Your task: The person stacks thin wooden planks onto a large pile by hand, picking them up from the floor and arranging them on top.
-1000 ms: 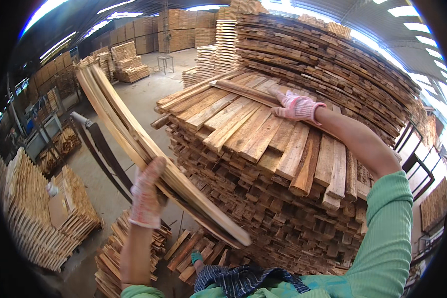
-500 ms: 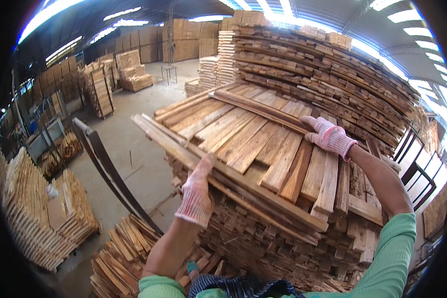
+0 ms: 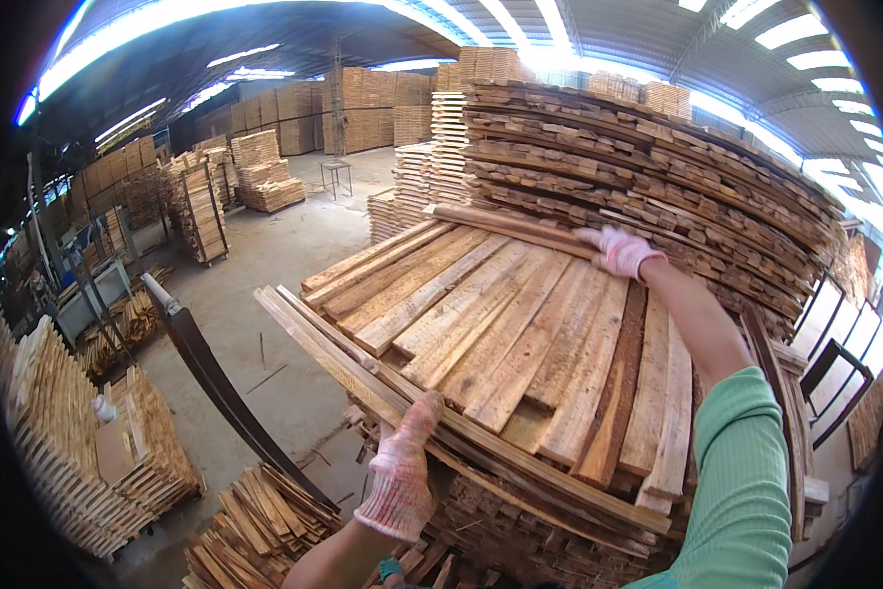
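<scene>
Before me is a tall stack of wood, its top layer of flat planks laid side by side. My left hand, in a pink-and-white knit glove, is closed on the near wooden strip that crosses the front ends of the planks. Its thumb lies on top and its other fingers are mostly hidden. My right hand, gloved alike, reaches to the far side. It grips the right part of a far wooden strip, which lies across the planks' far ends.
A higher wood stack rises just behind. A dark curved bar stands at left, beside a heap of loose strips. Farther left is a pallet pile. A metal rack stands at right, a small stool far back.
My right hand has pushed forward with the far strip, which now lies nearer the planks' far ends. My left hand stays on the near strip. The view has shifted slightly.
</scene>
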### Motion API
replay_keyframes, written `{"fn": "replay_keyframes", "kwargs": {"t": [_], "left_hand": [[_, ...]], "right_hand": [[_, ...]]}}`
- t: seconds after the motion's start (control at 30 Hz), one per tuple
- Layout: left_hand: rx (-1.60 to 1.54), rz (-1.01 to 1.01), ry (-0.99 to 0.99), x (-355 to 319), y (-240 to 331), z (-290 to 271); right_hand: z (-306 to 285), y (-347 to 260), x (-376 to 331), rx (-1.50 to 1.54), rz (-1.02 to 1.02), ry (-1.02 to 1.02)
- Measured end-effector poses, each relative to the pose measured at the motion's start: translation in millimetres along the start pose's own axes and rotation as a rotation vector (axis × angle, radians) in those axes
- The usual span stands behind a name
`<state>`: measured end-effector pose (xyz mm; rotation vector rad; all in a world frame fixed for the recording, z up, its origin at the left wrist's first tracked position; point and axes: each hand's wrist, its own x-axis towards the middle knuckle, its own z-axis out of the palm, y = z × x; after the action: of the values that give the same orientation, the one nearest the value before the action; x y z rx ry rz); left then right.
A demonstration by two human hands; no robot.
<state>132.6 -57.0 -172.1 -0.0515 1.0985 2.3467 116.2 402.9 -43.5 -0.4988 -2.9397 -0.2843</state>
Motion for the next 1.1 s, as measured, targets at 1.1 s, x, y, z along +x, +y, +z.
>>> {"fn": "replay_keyframes", "kwargs": {"t": [1.1], "left_hand": [[0.030,0.203,-0.142,-2,-1,2]], "right_hand": [[-39,-103,-139,0.116,-0.443,-0.162]]}}
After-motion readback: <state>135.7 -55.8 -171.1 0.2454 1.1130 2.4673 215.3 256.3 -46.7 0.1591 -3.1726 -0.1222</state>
